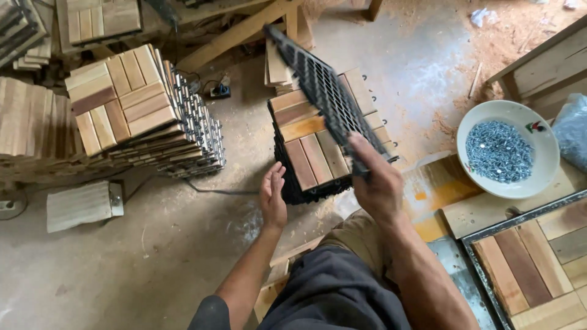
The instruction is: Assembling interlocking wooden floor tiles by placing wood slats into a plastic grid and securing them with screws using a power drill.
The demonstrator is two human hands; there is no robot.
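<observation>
I look down on a dusty concrete floor strewn with sawdust, with leaning stacks of wooden deck tiles at my left and a white bowl of screws on the desk at my right. My right hand has its grip closed on the edge of a black plastic grid tile, held tilted above the tile stack before me. My left hand is open, flat, just beside that stack's near edge.
</observation>
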